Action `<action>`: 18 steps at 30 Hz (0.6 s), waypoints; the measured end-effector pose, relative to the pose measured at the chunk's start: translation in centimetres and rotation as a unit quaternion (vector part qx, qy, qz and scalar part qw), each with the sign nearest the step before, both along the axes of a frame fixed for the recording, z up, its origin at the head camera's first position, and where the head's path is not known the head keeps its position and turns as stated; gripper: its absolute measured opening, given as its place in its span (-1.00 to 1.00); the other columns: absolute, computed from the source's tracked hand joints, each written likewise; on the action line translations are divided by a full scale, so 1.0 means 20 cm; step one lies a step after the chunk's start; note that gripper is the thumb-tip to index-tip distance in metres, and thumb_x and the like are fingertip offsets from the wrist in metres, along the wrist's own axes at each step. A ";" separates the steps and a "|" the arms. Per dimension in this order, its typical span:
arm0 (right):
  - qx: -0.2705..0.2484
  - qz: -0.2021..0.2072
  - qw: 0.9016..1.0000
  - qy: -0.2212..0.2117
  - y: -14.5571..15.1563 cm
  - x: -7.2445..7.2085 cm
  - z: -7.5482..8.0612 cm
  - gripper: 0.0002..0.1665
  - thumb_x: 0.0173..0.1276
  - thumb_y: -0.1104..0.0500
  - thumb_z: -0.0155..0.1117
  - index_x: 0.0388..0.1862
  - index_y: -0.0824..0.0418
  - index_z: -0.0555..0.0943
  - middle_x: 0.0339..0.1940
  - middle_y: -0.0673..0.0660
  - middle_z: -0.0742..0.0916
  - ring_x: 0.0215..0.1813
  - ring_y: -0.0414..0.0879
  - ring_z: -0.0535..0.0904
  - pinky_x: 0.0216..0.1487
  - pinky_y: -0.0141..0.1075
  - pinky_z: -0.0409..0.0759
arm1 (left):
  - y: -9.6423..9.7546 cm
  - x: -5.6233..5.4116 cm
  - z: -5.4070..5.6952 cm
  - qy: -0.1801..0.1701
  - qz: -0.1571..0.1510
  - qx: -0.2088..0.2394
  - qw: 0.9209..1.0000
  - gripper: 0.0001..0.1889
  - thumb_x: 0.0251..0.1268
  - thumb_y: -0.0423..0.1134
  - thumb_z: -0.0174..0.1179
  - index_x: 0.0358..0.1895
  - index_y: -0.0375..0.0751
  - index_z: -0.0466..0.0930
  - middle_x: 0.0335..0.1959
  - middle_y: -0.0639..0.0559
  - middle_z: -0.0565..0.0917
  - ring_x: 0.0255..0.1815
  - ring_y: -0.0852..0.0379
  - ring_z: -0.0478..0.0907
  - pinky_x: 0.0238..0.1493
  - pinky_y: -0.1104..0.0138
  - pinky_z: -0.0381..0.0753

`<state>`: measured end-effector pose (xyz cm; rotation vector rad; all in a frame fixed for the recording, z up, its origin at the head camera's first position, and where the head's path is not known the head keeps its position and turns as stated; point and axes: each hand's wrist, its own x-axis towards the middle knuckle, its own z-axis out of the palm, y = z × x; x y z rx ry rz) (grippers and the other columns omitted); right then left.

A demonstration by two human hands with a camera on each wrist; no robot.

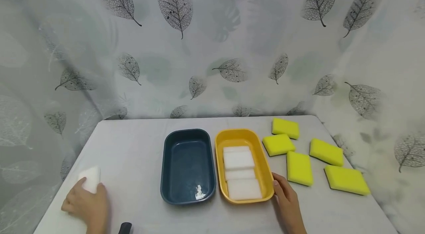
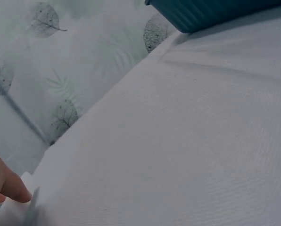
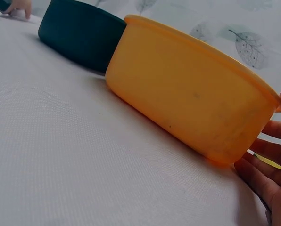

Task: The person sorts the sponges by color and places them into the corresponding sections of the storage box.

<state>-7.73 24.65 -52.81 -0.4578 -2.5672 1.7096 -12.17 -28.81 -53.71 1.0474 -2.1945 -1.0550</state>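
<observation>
At the table's left edge, my left hand (image 1: 87, 201) grips a white sponge (image 1: 90, 178), with thumb and fingers on its sides. In the left wrist view, only part of the left hand (image 2: 7, 181) shows in the lower corner. My right hand (image 1: 286, 198) rests against the right side of a yellow-orange bin (image 1: 262, 152). The right wrist view shows the right hand's fingers (image 3: 253, 176) spread along the bin's outer wall, with one digit at the rim. Several white sponges (image 1: 238, 160) lie inside this bin. Beside it stands a dark blue bin (image 1: 188, 167) holding nothing.
Several yellow sponges (image 1: 299, 167) with dark undersides lie scattered on the right of the white table (image 1: 139, 152). A black object (image 1: 125, 227) shows at the front edge. Leaf-patterned curtains (image 1: 206, 45) hang behind and along both sides.
</observation>
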 end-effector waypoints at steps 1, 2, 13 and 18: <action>0.000 0.000 1.000 -0.001 0.00 0.00 0.00 -0.33 0.70 -0.25 -0.13 0.47 0.16 0.47 0.41 0.21 0.62 0.05 -0.42 0.57 0.02 -0.49 0.63 | 0.00 0.00 0.00 -0.001 0.001 0.005 1.000 -0.33 0.27 -0.40 0.01 0.51 -0.43 0.26 0.44 -0.66 0.21 0.52 -0.49 -0.12 0.45 -0.32 -0.18; 0.000 -0.001 1.000 -0.002 0.00 0.00 0.00 -0.33 0.70 -0.25 -0.13 0.47 0.16 0.47 0.42 0.22 0.62 0.05 -0.42 0.57 0.02 -0.49 0.63 | -0.01 0.00 0.01 -0.002 0.000 0.011 1.000 -0.33 0.26 -0.41 0.01 0.50 -0.44 0.27 0.44 -0.66 0.21 0.52 -0.49 -0.13 0.46 -0.32 -0.19; -0.003 -0.003 1.000 0.000 -0.01 0.00 0.00 -0.35 0.70 -0.23 -0.12 0.46 0.16 0.47 0.41 0.22 0.62 0.05 -0.42 0.57 0.02 -0.48 0.63 | -0.02 -0.01 0.09 -0.051 -0.047 0.086 0.994 -0.28 0.37 -0.37 0.10 0.60 -0.31 0.17 0.57 -0.53 0.15 0.57 -0.44 -0.11 0.51 -0.42 -0.11; -0.002 -0.003 1.000 -0.007 0.00 0.00 0.00 -0.33 0.69 -0.27 -0.14 0.47 0.13 0.46 0.43 0.18 0.62 0.06 -0.42 0.57 0.03 -0.50 0.62 | -0.02 -0.01 0.11 -0.086 -0.090 0.082 0.989 -0.28 0.41 -0.33 0.13 0.61 -0.29 0.15 0.56 -0.53 0.15 0.57 -0.53 -0.05 0.48 -0.48 -0.08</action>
